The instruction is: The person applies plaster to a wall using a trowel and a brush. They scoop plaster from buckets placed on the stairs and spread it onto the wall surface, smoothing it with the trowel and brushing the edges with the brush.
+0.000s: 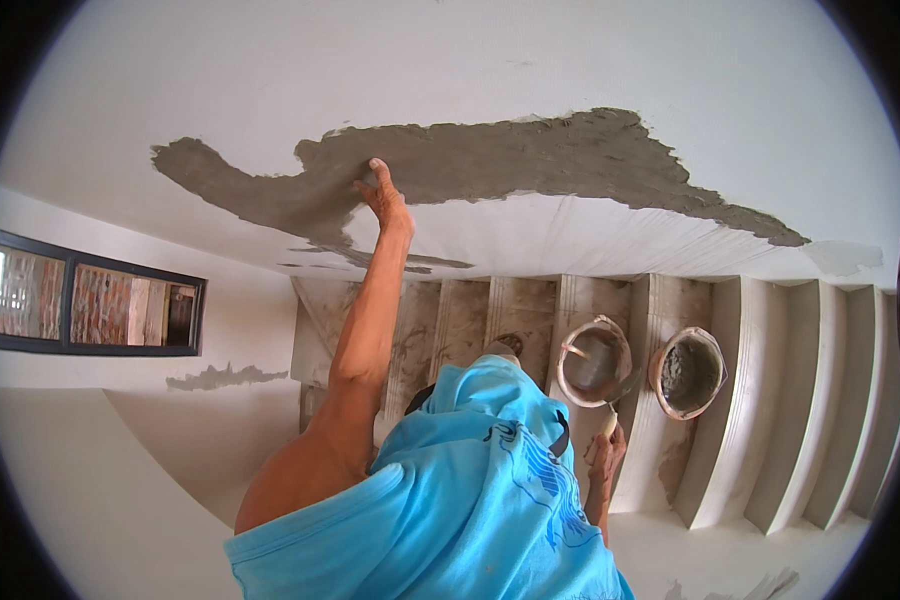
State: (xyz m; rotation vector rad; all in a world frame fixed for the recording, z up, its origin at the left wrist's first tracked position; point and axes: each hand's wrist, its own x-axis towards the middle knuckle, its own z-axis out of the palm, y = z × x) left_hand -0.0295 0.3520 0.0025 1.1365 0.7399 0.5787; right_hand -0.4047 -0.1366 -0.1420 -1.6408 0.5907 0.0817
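My left arm reaches out to the pale wall [510, 240], where a long, ragged band of wet grey mortar [510, 155] runs across. My left hand [385, 203] presses against the left half of this band. Its fingers are bent, and whatever they hold blends into the grey mortar. Down by my right side, my right hand [604, 460] is closed around the pale handle of a trowel [610, 424]; the blade hardly shows. Just beyond it stands a bucket [626, 372] with greyish water and a stick-like handle inside. To its right, another bucket [716, 350] contains grey mortar.
Bare concrete stairs [755, 400] run below the wall, with both buckets on the steps. One sandal [510, 343] shows beneath me. A dark-framed window [90, 300] is at the left, above a low white wall [70, 470]. Grey patches [228, 377] mark the side wall.
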